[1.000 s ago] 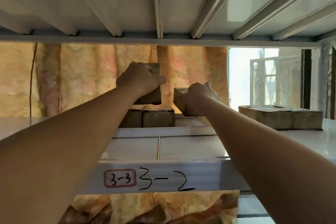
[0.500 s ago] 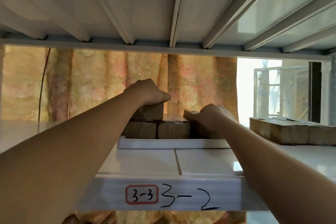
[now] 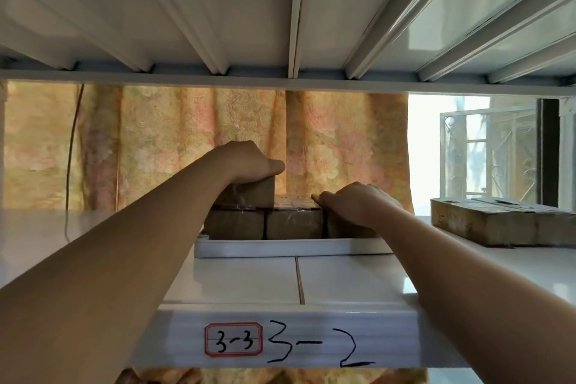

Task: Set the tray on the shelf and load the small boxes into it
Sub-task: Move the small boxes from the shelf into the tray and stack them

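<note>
The tray (image 3: 290, 247) is sitting on the shelf (image 3: 243, 284), at 12 o'clock from the label (image 3: 311, 347). The left hand (image 3: 246, 162) is clamping the top box (image 3: 252, 195) from above, on the stack at the tray's 9 o'clock end. The right hand (image 3: 358, 204) is curling over the right box (image 3: 346, 229) at the 3 o'clock end, grasping it. Both are looking stiff, light and film-wrapped, so probably slick. Pinching opposite side faces seems safer than pressing the glossy top.
</note>
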The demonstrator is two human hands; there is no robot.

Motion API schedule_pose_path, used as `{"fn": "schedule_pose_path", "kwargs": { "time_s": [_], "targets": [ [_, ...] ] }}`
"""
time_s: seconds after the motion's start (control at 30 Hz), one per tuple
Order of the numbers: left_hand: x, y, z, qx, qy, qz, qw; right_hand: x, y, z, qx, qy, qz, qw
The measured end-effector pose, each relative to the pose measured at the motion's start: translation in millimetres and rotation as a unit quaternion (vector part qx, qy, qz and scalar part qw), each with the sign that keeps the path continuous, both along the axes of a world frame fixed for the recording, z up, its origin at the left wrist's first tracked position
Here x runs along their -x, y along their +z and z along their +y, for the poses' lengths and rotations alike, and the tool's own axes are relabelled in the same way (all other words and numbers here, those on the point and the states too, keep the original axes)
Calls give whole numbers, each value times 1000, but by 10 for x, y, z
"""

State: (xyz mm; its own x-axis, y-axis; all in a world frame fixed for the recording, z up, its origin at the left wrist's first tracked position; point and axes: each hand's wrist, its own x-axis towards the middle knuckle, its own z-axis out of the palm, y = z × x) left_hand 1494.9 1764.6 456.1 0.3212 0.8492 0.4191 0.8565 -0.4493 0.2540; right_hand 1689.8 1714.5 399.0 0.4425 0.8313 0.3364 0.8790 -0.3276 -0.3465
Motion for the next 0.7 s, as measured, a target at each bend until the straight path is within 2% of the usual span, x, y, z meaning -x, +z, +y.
{"fn": "schedule_pose_path", "kwargs": {
  "time_s": [0.2,0.3,0.4,0.5,0.6,0.7],
  "targets": [
    [37,-81,67,-41,18,8,999,-19,17,1,20,48,-24,998],
    [40,-76,67,-46,9,14,999,-37,58,-77,24,74,-12,997],
    [42,-85,74,-47,7,22,999,-50,90,-97,20,101,43,994],
    [51,-105,60,-55,10,26,998,-57,155,-109,73,111,52,990],
    [77,-99,2,-41,0,17,999,-82,225,-103,125,70,63,988],
    [125,-84,-51,-13,-30,3,999,-32,344,-145,168,56,22,984]
  ]
}}
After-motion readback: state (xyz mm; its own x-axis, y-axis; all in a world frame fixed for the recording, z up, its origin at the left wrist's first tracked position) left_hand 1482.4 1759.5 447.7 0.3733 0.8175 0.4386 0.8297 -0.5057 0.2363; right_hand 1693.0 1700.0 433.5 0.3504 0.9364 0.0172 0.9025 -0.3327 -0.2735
